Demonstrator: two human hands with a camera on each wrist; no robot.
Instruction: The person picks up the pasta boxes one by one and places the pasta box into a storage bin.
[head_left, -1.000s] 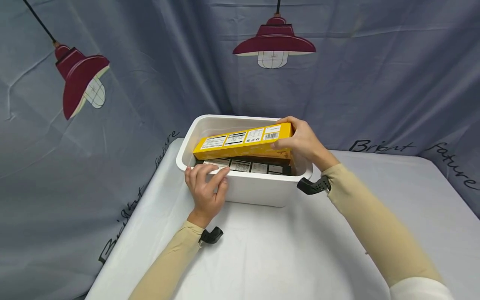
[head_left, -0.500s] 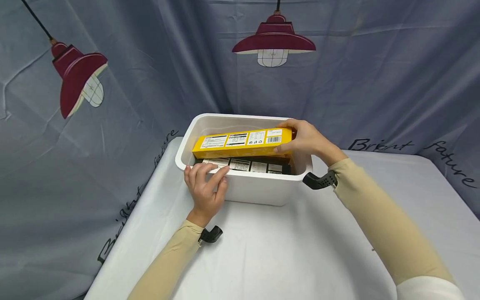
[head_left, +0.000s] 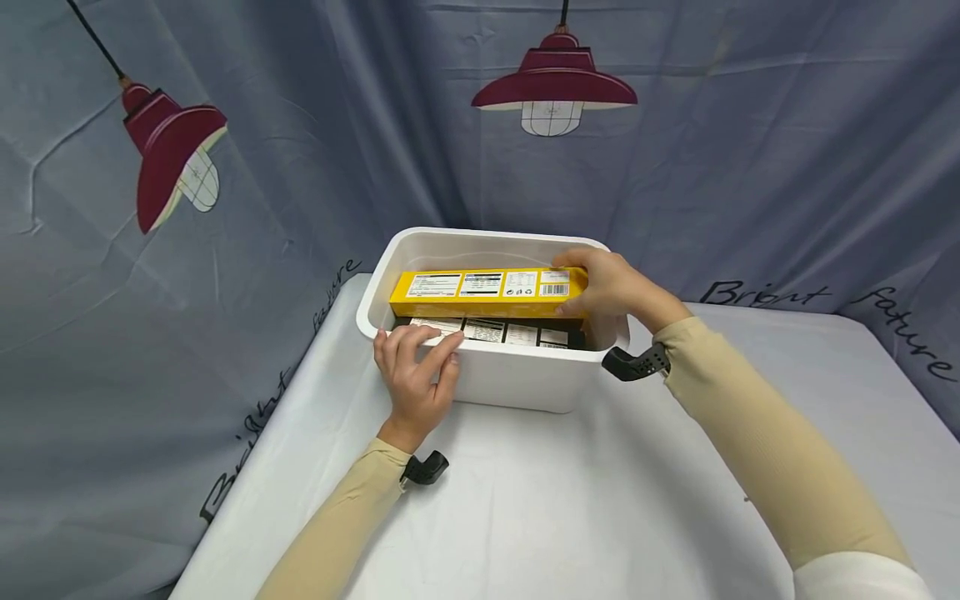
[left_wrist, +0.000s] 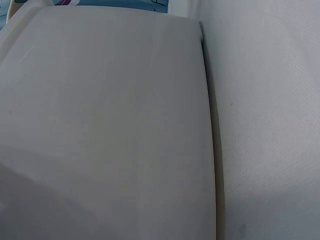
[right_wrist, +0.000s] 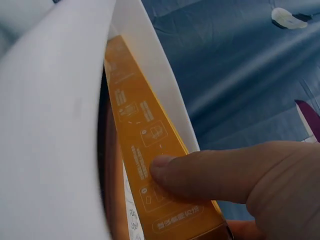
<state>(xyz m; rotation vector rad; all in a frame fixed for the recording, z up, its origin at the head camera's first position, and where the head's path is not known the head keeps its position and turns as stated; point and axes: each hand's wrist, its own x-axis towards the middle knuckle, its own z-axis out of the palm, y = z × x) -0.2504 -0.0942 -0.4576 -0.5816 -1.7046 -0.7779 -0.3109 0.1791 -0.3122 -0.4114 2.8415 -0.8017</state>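
Observation:
A long yellow carton (head_left: 472, 287) printed with white label panels lies level across the upper part of a white plastic bin (head_left: 510, 379). My right hand (head_left: 611, 287) holds its right end, thumb on the near side and fingers behind. In the right wrist view the thumb presses the printed side of the carton (right_wrist: 145, 150). Nearer the front wall, a black box (head_left: 517, 335) with white panels lies lower in the bin. My left hand (head_left: 416, 383) grips the near rim with its fingers over the edge. Only the bin's outer wall (left_wrist: 110, 110) shows in the left wrist view.
The bin stands on a table with a white cloth (head_left: 555, 500). A blue-grey curtain (head_left: 675, 183) with printed lamps and lettering hangs close behind and at the sides. Both wrists carry small black devices (head_left: 636, 364).
The yellow carton's right end has come down with my right hand, so the carton now lies level instead of tilted. My left hand has stayed on the rim.

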